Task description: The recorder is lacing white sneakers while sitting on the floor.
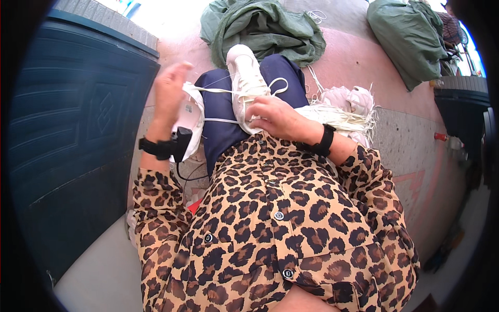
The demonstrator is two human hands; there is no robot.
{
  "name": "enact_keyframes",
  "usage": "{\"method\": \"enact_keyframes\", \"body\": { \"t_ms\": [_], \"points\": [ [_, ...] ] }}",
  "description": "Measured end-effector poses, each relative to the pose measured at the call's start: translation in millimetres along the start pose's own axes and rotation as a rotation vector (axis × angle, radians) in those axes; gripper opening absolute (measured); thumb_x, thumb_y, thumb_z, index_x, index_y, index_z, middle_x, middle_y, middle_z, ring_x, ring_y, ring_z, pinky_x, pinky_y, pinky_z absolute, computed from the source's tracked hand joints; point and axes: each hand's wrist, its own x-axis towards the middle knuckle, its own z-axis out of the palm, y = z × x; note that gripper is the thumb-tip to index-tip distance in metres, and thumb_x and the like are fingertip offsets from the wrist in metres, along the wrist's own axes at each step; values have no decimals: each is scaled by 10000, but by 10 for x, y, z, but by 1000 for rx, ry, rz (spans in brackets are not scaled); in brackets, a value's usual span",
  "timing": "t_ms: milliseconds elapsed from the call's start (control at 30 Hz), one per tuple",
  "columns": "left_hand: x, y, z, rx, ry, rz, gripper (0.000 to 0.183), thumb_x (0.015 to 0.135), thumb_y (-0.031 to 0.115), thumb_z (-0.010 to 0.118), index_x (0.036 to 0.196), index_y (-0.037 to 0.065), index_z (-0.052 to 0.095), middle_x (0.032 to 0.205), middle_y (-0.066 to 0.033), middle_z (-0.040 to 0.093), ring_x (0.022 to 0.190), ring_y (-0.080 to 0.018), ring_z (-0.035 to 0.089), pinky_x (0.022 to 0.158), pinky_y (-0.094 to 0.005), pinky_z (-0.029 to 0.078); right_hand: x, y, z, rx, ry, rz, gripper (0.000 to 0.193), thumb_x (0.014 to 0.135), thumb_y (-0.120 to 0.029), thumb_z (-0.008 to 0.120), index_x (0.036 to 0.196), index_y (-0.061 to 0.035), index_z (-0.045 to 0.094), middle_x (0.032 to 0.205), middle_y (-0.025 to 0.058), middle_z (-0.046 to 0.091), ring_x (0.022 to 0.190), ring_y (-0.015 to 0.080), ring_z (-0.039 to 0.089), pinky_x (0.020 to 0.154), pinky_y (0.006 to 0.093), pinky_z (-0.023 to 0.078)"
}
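Note:
A white sneaker lies on my lap over dark blue trousers, toe pointing away from me. My right hand rests on its heel end, fingers curled on the white shoelace. The lace runs left from the shoe to my left hand, which is raised with its fingers bunched and seems to hold the lace's end. Both wrists wear black bands; a small black device hangs at the left one. A second white shoe lies partly hidden under my left wrist.
A pile of white shoes and loose laces lies to my right. Green cloth bundles sit on the pink floor ahead. A dark teal panelled door stands close on my left. Dark bins stand at right.

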Motion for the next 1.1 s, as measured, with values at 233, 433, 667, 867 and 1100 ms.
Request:
{"method": "enact_keyframes", "body": {
  "t_ms": [233,433,667,867,1100],
  "points": [
    [-636,-627,541,405,-179,-111,206,829,167,526,835,-7,637,673,-167,614,642,-274,618,605,-333,470,4,417,237,210,-44,537,207,805,-183,540,842,-3,636,667,165,602,600,269,602,587,339,461],
    [-673,-783,643,506,-29,36,190,805,161,528,786,6,637,718,-208,601,694,-342,604,619,-387,479,143,332,370,211,-130,647,212,786,-192,540,913,-63,650,701,179,608,626,275,612,624,345,475],
    [-611,-783,670,619,-28,128,182,801,153,521,754,4,614,686,-205,593,669,-348,598,605,-402,471,108,332,463,203,-35,574,192,798,-183,535,917,-94,657,699,158,615,633,266,612,625,347,474],
    [-587,-827,758,650,32,169,168,810,125,518,752,-12,597,675,-211,580,647,-354,589,581,-393,460,146,305,441,224,-80,657,193,817,-207,539,930,-84,636,727,173,607,676,317,600,646,358,468],
    [-675,-875,875,702,67,177,176,822,156,487,744,23,572,628,-203,579,634,-367,593,570,-438,471,144,359,454,113,-76,506,185,808,-213,539,876,-60,617,759,183,603,737,341,590,649,403,460]
  ]
}}
